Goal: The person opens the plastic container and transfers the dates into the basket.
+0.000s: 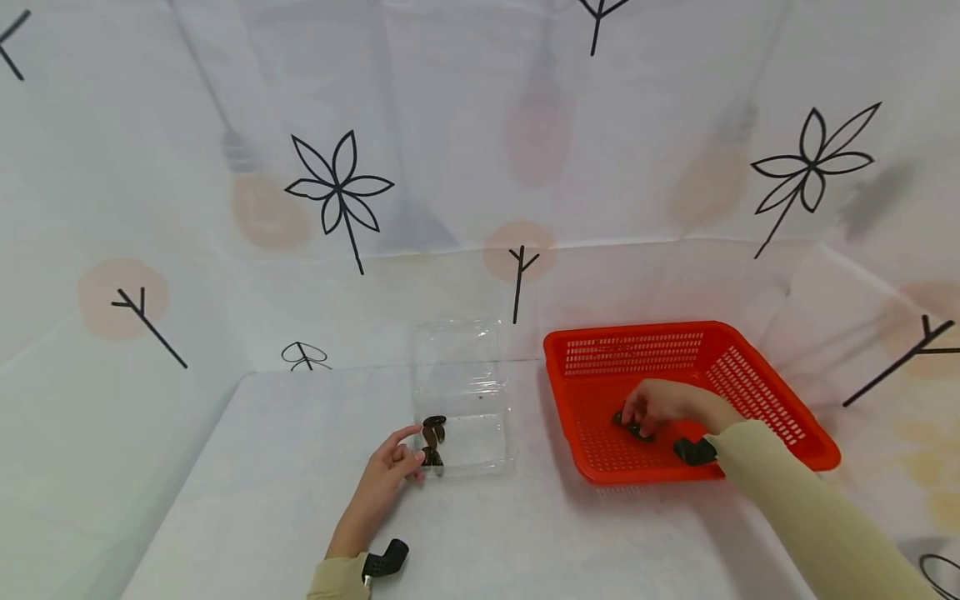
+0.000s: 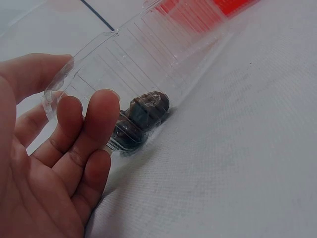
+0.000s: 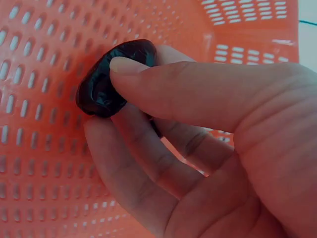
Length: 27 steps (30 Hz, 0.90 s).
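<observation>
My right hand [image 1: 666, 402] reaches down into a red plastic basket [image 1: 592, 479]. Between thumb and fingers it pinches a dark, glossy, oval piece [image 3: 101, 84] with a wrinkled surface. In the right wrist view, a bit of another dark thing shows behind the fingers. On the left, my left hand [image 1: 388, 462] grips the near left edge of a clear plastic box [image 1: 476, 442], its fingers against the wall. Several dark brown oval pieces [image 1: 433, 435] lie inside along the box's left side. Their dark shapes [image 2: 143, 116] also show through the clear wall in the left wrist view.
The box's clear hinged lid [image 1: 457, 358] stands raised at the back. The basket has slotted sides and a raised rim, to the right of the box. Both stand on a white cloth-covered table [image 1: 270, 500], with a patterned white sheet [image 1: 450, 167] behind.
</observation>
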### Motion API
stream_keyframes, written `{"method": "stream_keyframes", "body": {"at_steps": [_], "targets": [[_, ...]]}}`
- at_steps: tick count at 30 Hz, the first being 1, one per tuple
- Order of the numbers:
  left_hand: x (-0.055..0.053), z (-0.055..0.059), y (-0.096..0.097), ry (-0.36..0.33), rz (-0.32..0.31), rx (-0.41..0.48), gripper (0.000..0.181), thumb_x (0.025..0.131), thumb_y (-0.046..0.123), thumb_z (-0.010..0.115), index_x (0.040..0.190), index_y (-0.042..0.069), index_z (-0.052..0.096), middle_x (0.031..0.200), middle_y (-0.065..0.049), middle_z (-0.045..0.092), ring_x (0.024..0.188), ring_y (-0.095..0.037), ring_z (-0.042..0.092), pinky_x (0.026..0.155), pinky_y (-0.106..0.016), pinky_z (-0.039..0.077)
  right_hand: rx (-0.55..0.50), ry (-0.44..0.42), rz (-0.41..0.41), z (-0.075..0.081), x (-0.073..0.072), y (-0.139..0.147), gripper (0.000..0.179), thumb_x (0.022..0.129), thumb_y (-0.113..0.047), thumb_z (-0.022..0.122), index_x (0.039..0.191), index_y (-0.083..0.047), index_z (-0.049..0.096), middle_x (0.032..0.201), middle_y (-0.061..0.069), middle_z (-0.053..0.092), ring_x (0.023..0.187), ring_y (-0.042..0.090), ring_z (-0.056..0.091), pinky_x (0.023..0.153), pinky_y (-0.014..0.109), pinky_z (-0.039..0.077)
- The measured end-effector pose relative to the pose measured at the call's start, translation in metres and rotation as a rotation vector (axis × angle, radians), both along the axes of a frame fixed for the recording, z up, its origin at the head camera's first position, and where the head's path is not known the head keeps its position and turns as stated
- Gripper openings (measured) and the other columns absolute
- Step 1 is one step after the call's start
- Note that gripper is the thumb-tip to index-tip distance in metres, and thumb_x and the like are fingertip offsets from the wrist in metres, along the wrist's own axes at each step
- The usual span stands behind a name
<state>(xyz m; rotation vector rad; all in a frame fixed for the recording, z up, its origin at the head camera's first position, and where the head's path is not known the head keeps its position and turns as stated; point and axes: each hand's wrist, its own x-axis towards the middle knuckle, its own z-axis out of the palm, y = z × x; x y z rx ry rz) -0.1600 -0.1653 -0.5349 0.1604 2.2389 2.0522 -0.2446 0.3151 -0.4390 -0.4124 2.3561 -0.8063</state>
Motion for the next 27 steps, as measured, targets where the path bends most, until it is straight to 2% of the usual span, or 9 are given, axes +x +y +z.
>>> {"method": "stream_keyframes", "body": {"at_steps": [3, 9, 16, 20, 27], "targets": [[0.000, 0.000, 0.000, 0.012, -0.011, -0.004, 0.049, 0.096, 0.012, 0.067, 0.141, 0.003, 0.051, 0.073, -0.011, 0.056, 0.069, -0.025, 0.065, 0.075, -0.031, 0.051, 0.016, 0.022, 0.007, -0.006, -0.001, 0.005, 0.026, 0.080, 0.007, 0.075, 0.105, 0.000, 0.072, 0.086, 0.005, 0.061, 0.077, 0.018, 0.055, 0.069, 0.032, 0.052], [0.000, 0.000, 0.000, -0.004, -0.012, 0.008, 0.049, 0.096, 0.012, 0.067, 0.142, 0.005, 0.051, 0.075, -0.012, 0.056, 0.070, -0.026, 0.065, 0.076, -0.030, 0.050, 0.004, 0.029, -0.046, -0.008, -0.002, 0.010, 0.027, 0.080, 0.005, 0.077, 0.105, -0.002, 0.071, 0.087, 0.006, 0.060, 0.080, 0.020, 0.054, 0.070, 0.034, 0.051], [-0.002, -0.002, 0.001, -0.012, -0.005, 0.005, 0.047, 0.096, 0.011, 0.067, 0.141, 0.007, 0.053, 0.075, -0.015, 0.057, 0.070, -0.027, 0.065, 0.076, -0.031, 0.050, -0.022, 0.039, -0.060, -0.003, 0.001, 0.009, 0.024, 0.083, 0.005, 0.075, 0.105, 0.000, 0.069, 0.085, 0.007, 0.061, 0.079, 0.020, 0.056, 0.073, 0.035, 0.052], [-0.002, -0.002, 0.001, -0.022, -0.001, 0.006, 0.047, 0.096, 0.012, 0.067, 0.141, 0.009, 0.053, 0.075, -0.014, 0.056, 0.070, -0.026, 0.065, 0.077, -0.030, 0.049, -0.041, 0.051, -0.077, 0.002, 0.003, 0.009, 0.022, 0.084, 0.009, 0.071, 0.105, 0.001, 0.069, 0.086, 0.010, 0.062, 0.078, 0.021, 0.058, 0.074, 0.035, 0.054], [-0.002, -0.002, 0.001, -0.026, 0.003, -0.003, 0.047, 0.095, 0.012, 0.068, 0.141, 0.008, 0.054, 0.075, -0.014, 0.056, 0.070, -0.027, 0.065, 0.078, -0.030, 0.049, -0.071, 0.121, -0.082, 0.009, 0.001, 0.008, 0.019, 0.086, 0.004, 0.071, 0.104, -0.001, 0.069, 0.083, 0.007, 0.059, 0.076, 0.021, 0.057, 0.068, 0.035, 0.052]]}}
